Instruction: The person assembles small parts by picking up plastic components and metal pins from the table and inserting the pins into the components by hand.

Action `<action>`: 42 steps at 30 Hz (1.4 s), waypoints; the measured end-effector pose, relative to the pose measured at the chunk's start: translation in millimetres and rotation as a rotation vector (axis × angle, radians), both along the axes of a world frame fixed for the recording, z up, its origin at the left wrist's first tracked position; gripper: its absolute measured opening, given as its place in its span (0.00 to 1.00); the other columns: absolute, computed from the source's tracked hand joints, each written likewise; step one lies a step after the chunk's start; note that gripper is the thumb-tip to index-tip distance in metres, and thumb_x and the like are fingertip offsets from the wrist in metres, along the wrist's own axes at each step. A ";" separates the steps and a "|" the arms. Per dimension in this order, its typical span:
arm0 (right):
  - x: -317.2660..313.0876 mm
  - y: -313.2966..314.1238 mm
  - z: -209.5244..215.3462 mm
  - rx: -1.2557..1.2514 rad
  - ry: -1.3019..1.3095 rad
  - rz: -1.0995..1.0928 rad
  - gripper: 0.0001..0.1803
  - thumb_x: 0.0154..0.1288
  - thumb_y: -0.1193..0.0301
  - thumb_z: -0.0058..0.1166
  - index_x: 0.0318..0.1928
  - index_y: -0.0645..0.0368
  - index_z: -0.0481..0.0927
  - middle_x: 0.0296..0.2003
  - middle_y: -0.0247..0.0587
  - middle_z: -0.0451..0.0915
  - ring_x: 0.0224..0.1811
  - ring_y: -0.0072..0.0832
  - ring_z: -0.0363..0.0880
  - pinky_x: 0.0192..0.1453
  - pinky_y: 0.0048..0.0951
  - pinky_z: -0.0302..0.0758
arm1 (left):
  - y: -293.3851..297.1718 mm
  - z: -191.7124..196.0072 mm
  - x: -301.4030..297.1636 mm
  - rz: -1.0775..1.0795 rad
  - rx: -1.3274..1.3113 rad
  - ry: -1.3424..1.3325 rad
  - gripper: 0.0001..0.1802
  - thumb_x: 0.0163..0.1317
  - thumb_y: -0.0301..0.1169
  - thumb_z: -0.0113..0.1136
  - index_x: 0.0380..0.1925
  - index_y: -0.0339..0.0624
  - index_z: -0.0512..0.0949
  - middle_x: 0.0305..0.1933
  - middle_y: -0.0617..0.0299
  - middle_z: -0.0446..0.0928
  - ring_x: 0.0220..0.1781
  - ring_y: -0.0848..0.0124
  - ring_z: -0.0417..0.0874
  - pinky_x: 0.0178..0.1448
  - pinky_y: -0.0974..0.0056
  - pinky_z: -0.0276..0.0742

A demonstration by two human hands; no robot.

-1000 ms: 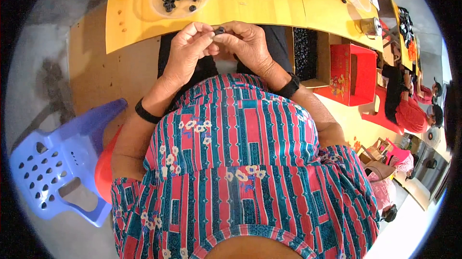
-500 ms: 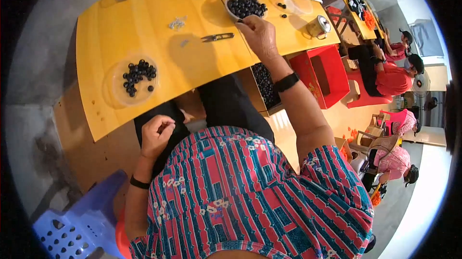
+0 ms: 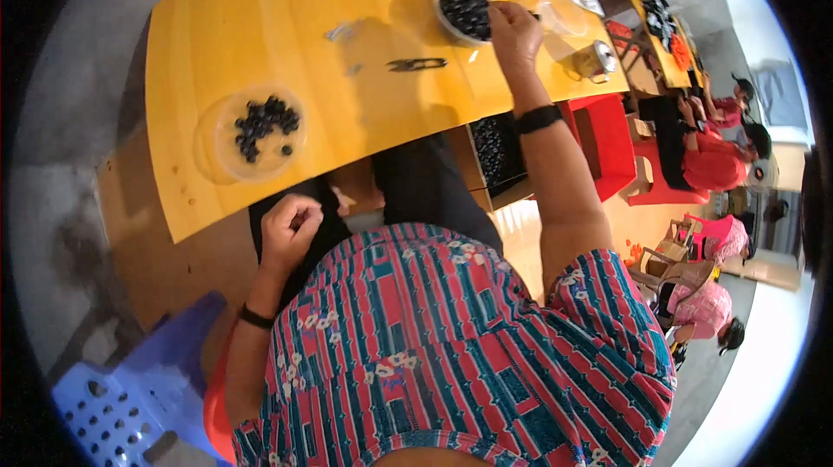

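- Right hand (image 3: 516,33), upper centre-right of frame: hovering at the right rim of a round, pale bowl (image 3: 445,26); fingertips bunching downward and together. Cannot tell whether they are pinching a piece.
- Left hand (image 3: 291,228), centre-left: hanging just above or on the dark-trousered lap, fingers curling inward, thumb lying near the index finger. Cannot tell whether anything is sitting inside.
- Small, round, glossy black bead-like pieces (image 3: 465,11): filling the pale bowl, beside the right hand.
- Shallow, round, clear plastic dish (image 3: 260,169), left of frame: holding a cluster of similar black pieces (image 3: 265,120); one single piece (image 3: 286,150) is lying apart at lower right inside it.
- Dark, slender thread snips (image 3: 416,64), upper centre: lying between dish and bowl on the yellow wooden tabletop (image 3: 195,59).
- Small silvery pile (image 3: 340,31): lying above and left of the snips; details too small to tell.
- Cylindrical metal mug (image 3: 593,61), upper right: standing near the table edge.
- Open brown cardboard box (image 3: 466,159), centre-right below the table: holding many small black pieces.
- Red box (image 3: 618,150): standing just right of it.
- Perforated blue plastic stool (image 3: 130,384), lower left: standing beside the person.
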State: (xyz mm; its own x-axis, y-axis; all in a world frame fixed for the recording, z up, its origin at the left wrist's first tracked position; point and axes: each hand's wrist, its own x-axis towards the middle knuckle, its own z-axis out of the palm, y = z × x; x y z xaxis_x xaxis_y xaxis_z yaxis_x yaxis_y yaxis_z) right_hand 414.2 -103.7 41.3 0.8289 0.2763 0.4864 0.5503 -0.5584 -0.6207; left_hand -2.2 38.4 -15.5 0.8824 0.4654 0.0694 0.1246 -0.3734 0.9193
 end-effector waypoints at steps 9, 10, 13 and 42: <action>-132.9 34.2 -7.4 -0.014 0.217 0.587 0.05 0.55 0.73 0.60 0.32 0.61 0.82 0.29 0.43 0.81 0.30 0.30 0.81 0.35 0.26 0.75 | 3.6 -13.0 3.3 0.045 -0.163 -0.093 0.05 0.52 0.23 0.61 0.30 0.37 0.76 0.26 0.64 0.75 0.27 0.80 0.75 0.30 0.75 0.70; -145.3 42.3 -5.8 -0.049 0.151 0.669 0.05 0.54 0.73 0.60 0.31 0.61 0.82 0.29 0.44 0.81 0.30 0.34 0.81 0.35 0.27 0.76 | 4.3 -12.7 1.6 0.041 -0.191 -0.102 0.05 0.51 0.22 0.61 0.30 0.37 0.76 0.27 0.64 0.75 0.27 0.81 0.75 0.30 0.75 0.71; -174.0 69.9 0.7 -0.115 0.066 0.837 0.04 0.51 0.74 0.59 0.30 0.59 0.81 0.27 0.42 0.79 0.28 0.38 0.79 0.33 0.32 0.75 | 6.0 -11.7 -4.4 0.053 -0.162 -0.106 0.05 0.51 0.22 0.61 0.30 0.37 0.77 0.27 0.65 0.75 0.27 0.81 0.75 0.31 0.76 0.71; -211.1 159.6 -10.8 -1.010 -0.481 1.173 0.06 0.46 0.71 0.57 0.28 0.51 0.83 0.29 0.43 0.80 0.38 0.41 0.79 0.43 0.39 0.76 | 1.3 -15.0 3.5 0.024 -0.195 -0.106 0.07 0.51 0.20 0.60 0.32 0.39 0.76 0.29 0.64 0.73 0.30 0.78 0.75 0.34 0.74 0.72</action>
State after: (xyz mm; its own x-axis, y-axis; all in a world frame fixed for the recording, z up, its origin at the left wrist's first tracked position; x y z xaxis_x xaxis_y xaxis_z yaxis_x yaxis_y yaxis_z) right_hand 203.1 55.8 30.5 -0.2239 0.9648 -0.1377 0.9699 0.2345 0.0660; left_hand 1.4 39.7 -30.6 0.8633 0.5001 0.0678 0.0301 -0.1852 0.9822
